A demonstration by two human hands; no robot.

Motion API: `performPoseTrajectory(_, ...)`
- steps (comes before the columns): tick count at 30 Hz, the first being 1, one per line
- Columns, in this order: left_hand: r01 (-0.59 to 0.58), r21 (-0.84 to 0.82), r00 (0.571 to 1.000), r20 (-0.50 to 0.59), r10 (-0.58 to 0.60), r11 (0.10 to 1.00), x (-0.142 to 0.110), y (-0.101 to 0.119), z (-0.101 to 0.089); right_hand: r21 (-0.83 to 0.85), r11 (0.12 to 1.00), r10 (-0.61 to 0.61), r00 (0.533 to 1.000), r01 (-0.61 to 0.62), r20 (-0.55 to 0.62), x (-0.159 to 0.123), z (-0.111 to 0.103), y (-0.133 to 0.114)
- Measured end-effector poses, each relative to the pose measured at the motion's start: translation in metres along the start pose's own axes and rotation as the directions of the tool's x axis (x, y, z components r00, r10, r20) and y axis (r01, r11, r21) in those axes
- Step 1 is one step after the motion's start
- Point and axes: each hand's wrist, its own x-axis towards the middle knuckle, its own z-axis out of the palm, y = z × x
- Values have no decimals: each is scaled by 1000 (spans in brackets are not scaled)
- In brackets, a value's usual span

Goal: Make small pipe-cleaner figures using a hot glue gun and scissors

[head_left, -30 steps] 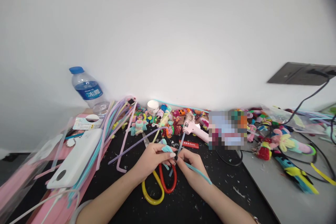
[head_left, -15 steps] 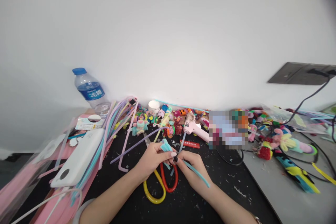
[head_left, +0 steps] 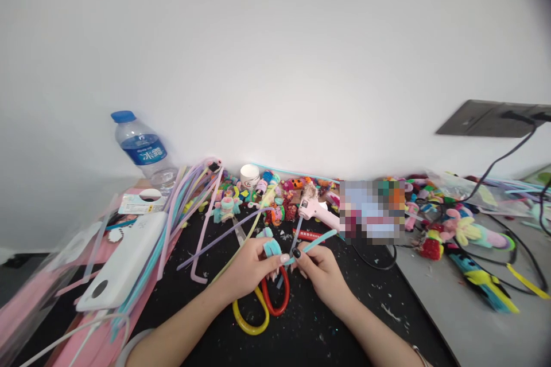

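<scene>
Pinching an already folded, fuzzy light-blue bundle (head_left: 271,247) in left grip (head_left: 248,266), and a straight, unfolded fuzzy light-blue stem (head_left: 321,239) in right grip (head_left: 322,274).

The turquoise pipe cleaner (head_left: 321,240) looks fuzzy and matt, the scissor handles (head_left: 252,330) glossy smooth plastic, the blades (head_left: 239,233) metal, the glue gun (head_left: 325,216) smooth plastic, the water bottle (head_left: 144,150) clear shiny plastic

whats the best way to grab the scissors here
Probably by the yellow loop and red loop, coming from the person's near side. Both loops point toward the person, while the visible blade points away, toward the wall. The left hand covers the middle, so that part looks harder to reach.
</scene>
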Motion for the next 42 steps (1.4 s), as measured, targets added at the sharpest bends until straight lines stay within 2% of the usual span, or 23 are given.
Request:
performPoseTrajectory(4,6,145,995,102,-21,989,-3,7,1,-17,999,-38,999,38,35,-1,1,1)
performPoseTrajectory(9,-146,383,975,212,67,912,-4,9,1,-138,977,-141,975,165,170,-1,4,-6)
performPoseTrajectory(15,-229,384,947,302,113,894,-4,10,0,-191,961,-131,938,200,322,0,0,-16)
performPoseTrajectory(18,-229,364,938,331,105,903,-4,7,-1,-217,956,-110,925,199,365,0,-1,-15)
performPoseTrajectory(20,-153,305,949,310,54,940,-3,4,-2,-223,958,-103,941,182,323,0,-1,-12)
performPoseTrajectory(21,-96,255,960,280,21,962,-3,2,-2,-219,962,-102,959,162,265,0,-1,-10)
performPoseTrajectory(24,9,117,993,113,-22,993,-2,-2,-1,-168,983,-79,997,79,9,2,-2,-4)
performPoseTrajectory(26,-29,142,1000,-2,29,989,-2,-3,1,-116,992,-53,992,40,-113,2,-1,-1)
performPoseTrajectory(29,-154,354,979,-68,190,923,-4,-2,3,-64,998,-23,989,14,-147,2,2,-1)
performPoseTrajectory(31,-235,482,954,-52,295,844,-4,-2,3,-46,999,-13,993,8,-117,1,4,-2)
performPoseTrajectory(34,-326,556,923,13,384,764,-5,-3,1,-42,999,-11,995,7,-96,0,6,-1)
performPoseTrajectory(39,-451,638,867,147,475,625,-5,-5,-3,-51,999,-15,996,11,-85,0,5,2)
performPoseTrajectory(42,-471,692,853,201,482,547,-6,-5,-2,-65,998,-17,996,12,-89,-1,4,3)
